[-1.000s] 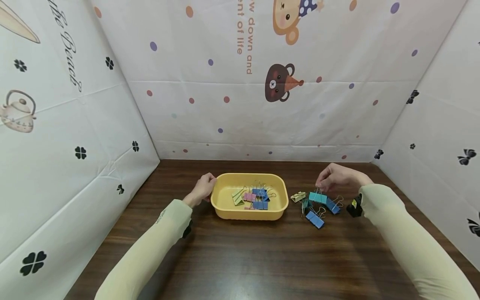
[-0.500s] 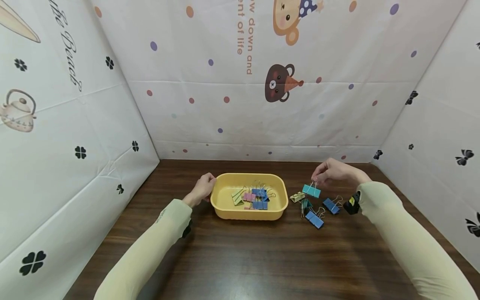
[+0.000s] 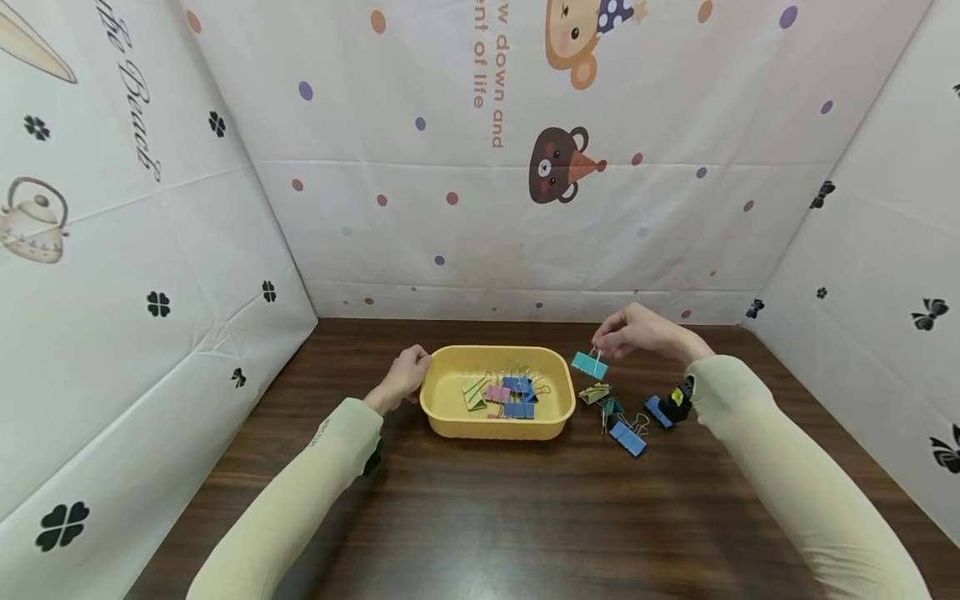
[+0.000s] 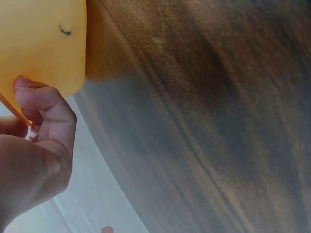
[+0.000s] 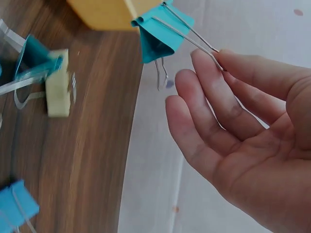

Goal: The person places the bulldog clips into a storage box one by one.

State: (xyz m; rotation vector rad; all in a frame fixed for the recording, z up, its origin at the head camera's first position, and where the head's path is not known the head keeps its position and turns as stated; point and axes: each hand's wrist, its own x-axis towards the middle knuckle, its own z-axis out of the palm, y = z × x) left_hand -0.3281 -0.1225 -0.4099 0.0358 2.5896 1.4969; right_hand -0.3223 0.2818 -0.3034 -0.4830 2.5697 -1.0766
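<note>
**Hands set apart: a tray [image 3: 480,429] gripped, a turquoise clip [image 3: 589,365] held aloft**

By the left hand [image 3: 401,379], the tray is gripped at its left end, with fingers curled against the wall; it is presumably steadied that way on the desk [image 3: 450,517]. By the right hand [image 3: 643,332], the turquoise clip is pinched at the end of one wire handle between thumb and finger, while the other fingers are left loosely extended. Because only the handle is held, the clip's body is left tilted and free of the fingers. It is placed just beside the tray's right rim, seemingly raised off the desk; whether the two touch cannot be told.

Inside the tray, a green clip [image 3: 476,395], a pink clip [image 3: 497,393] and blue clips [image 3: 518,410] are gathered around the middle, separated from the held clip by the right wall. Right of the tray, a yellow-green clip [image 3: 595,393], a dark green clip [image 3: 612,407] and a nearer blue clip [image 3: 628,439] are loosely clustered; another blue clip [image 3: 657,412] is partly covered by the black wrist device [image 3: 681,400].
</note>
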